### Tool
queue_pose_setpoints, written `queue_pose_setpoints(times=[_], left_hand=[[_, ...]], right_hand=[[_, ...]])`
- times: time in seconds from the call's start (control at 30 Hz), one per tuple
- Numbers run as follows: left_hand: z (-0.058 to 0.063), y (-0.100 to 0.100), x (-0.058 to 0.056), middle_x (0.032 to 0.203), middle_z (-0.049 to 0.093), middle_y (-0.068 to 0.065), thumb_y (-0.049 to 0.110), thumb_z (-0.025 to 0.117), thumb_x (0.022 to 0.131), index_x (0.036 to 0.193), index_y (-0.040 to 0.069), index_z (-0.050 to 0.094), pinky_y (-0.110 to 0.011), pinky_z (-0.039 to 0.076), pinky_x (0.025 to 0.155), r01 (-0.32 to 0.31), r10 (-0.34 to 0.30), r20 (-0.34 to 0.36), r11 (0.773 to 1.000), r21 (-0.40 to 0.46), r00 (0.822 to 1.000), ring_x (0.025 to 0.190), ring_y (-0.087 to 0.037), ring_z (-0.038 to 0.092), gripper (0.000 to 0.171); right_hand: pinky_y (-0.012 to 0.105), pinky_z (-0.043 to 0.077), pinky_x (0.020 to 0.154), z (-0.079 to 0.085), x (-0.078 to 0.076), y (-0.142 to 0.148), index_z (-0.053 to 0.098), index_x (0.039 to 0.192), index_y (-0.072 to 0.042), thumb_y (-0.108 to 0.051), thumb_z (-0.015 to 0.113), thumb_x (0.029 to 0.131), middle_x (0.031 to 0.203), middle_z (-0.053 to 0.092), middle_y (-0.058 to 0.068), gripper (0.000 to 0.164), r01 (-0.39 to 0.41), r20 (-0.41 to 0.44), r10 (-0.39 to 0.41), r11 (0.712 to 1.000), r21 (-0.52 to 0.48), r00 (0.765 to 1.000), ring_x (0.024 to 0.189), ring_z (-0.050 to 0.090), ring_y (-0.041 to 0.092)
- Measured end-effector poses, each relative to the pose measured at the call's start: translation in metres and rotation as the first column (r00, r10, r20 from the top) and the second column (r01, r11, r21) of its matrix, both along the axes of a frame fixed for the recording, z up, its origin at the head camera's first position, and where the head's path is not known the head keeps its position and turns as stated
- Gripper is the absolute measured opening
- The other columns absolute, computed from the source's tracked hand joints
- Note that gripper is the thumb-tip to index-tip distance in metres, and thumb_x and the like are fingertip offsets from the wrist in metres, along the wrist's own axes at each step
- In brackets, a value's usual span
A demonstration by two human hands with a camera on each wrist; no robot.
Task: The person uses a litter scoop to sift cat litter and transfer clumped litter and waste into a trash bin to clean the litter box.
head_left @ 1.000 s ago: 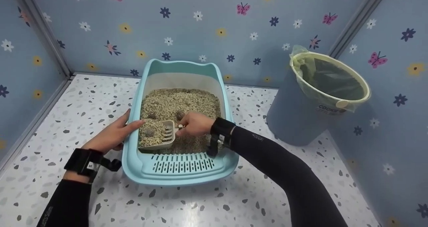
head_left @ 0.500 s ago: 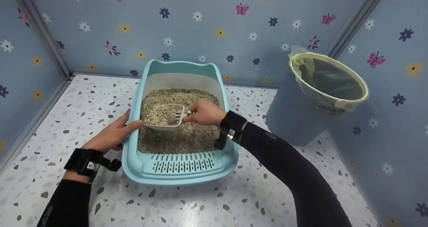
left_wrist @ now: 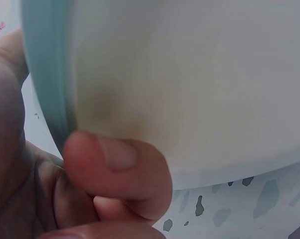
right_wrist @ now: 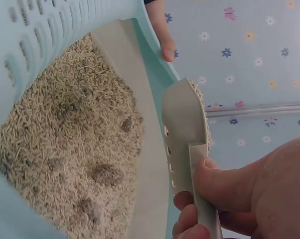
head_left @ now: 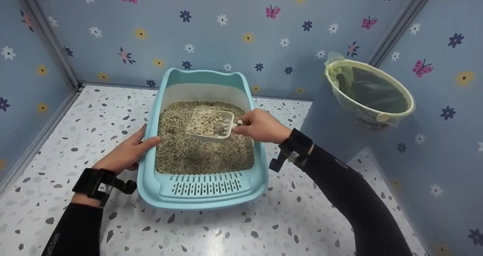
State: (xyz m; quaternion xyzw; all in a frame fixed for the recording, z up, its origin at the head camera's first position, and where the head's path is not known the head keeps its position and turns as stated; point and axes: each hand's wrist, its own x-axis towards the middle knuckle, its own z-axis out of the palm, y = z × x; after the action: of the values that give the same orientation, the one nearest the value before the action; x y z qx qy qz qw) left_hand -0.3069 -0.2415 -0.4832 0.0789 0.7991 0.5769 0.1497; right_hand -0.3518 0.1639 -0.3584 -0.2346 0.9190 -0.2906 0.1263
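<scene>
A blue litter box [head_left: 203, 201] full of pellet litter [head_left: 203, 158] stands on the floor. My left hand [head_left: 124, 150] holds its left side, the thumb over the rim; in the left wrist view bent fingers [left_wrist: 125, 179] press against the pale outer wall [left_wrist: 200, 99]. Above the litter, my right hand [head_left: 264, 126] grips the handle of a beige slotted litter scoop [right_wrist: 182, 114]. Pellets [head_left: 205, 122] and a greyish clump [head_left: 220, 128] lie in the scoop. The right wrist view shows the scoop's underside, with darker clumps [right_wrist: 107, 175] in the litter below.
A blue-grey bin [head_left: 328, 135] with a cream rim and a pale green liner bag [head_left: 341, 78] stands to the right. Floral wall panels [head_left: 226, 33] enclose the back and sides. The floor [head_left: 188, 233] is white with dark specks.
My right hand has lifted the loaded scoop out of the litter at the box's left front and moved it right and back. The left hand has stayed on the rim.
</scene>
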Motion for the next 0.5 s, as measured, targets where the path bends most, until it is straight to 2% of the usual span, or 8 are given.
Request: queue_pose_setpoints(times=[0.13, 0.2, 0.3, 0.33, 0.43, 0.5], left_hand=[[-0.001, 0.0, -0.001, 0.104, 0.068, -0.023, 0.054, 0.055, 0.116, 0.18, 0.039, -0.003, -0.03, 0.051, 0.049, 0.015, -0.015, -0.006, 1.0, 0.005, 1.0, 0.075, -0.026, 0.073, 0.088], [-0.001, 0.0, -0.001, 0.108, 0.07, -0.025, 0.054, 0.055, 0.116, 0.18, 0.039, -0.003, -0.033, 0.056, 0.05, 0.02, -0.02, -0.004, 1.0, 0.019, 1.0, 0.081, -0.03, 0.077, 0.087], [0.0, -0.002, -0.001, 0.118, 0.07, -0.03, 0.052, 0.055, 0.117, 0.18, 0.039, -0.004, -0.042, 0.064, 0.058, 0.024, -0.023, -0.006, 0.999, 0.033, 1.0, 0.091, -0.036, 0.08, 0.087], [0.001, -0.002, -0.001, 0.12, 0.069, -0.03, 0.052, 0.055, 0.117, 0.18, 0.039, -0.004, -0.045, 0.067, 0.062, 0.02, -0.019, -0.003, 0.999, 0.033, 1.0, 0.094, -0.038, 0.08, 0.087], [0.001, -0.005, 0.0, 0.117, 0.068, -0.03, 0.053, 0.055, 0.117, 0.18, 0.039, -0.004, -0.045, 0.066, 0.062, 0.007, -0.007, 0.003, 1.0, 0.022, 1.0, 0.092, -0.037, 0.079, 0.088], [0.0, -0.007, 0.0, 0.111, 0.068, -0.028, 0.054, 0.055, 0.116, 0.18, 0.038, -0.004, -0.039, 0.062, 0.056, 0.003, -0.003, 0.003, 1.0, 0.014, 1.0, 0.086, -0.033, 0.078, 0.088]], right_hand=[[0.026, 0.042, 0.06, 0.003, 0.004, 0.022, 0.087, 0.105, -0.007, -0.028, 0.077, 0.108, 0.067, 0.048, -0.008, 0.023, -0.001, -0.009, 0.001, 1.0, -0.003, 1.0, 0.059, 0.041, 0.008], [0.028, 0.035, 0.058, 0.005, 0.006, 0.032, 0.087, 0.104, -0.006, -0.028, 0.077, 0.107, 0.065, 0.045, -0.009, 0.024, -0.001, -0.011, 0.001, 1.0, 0.009, 1.0, 0.058, 0.036, 0.009], [0.028, 0.033, 0.057, 0.01, 0.007, 0.038, 0.085, 0.1, -0.004, -0.028, 0.077, 0.107, 0.063, 0.042, -0.009, 0.026, 0.0, -0.009, 0.0, 1.0, 0.017, 1.0, 0.057, 0.037, 0.009], [0.028, 0.033, 0.056, 0.011, 0.007, 0.037, 0.085, 0.099, -0.006, -0.029, 0.078, 0.107, 0.063, 0.043, -0.009, 0.026, 0.002, -0.012, -0.002, 1.0, 0.013, 1.0, 0.057, 0.038, 0.009], [0.027, 0.034, 0.055, 0.013, 0.005, 0.024, 0.085, 0.097, -0.011, -0.031, 0.077, 0.107, 0.064, 0.043, -0.009, 0.024, -0.006, -0.022, 0.005, 1.0, -0.017, 1.0, 0.057, 0.038, 0.009], [0.026, 0.035, 0.054, 0.013, 0.004, 0.01, 0.083, 0.095, -0.013, -0.031, 0.077, 0.108, 0.065, 0.044, -0.009, 0.023, -0.013, -0.031, 0.012, 0.999, -0.029, 0.999, 0.057, 0.039, 0.009]])
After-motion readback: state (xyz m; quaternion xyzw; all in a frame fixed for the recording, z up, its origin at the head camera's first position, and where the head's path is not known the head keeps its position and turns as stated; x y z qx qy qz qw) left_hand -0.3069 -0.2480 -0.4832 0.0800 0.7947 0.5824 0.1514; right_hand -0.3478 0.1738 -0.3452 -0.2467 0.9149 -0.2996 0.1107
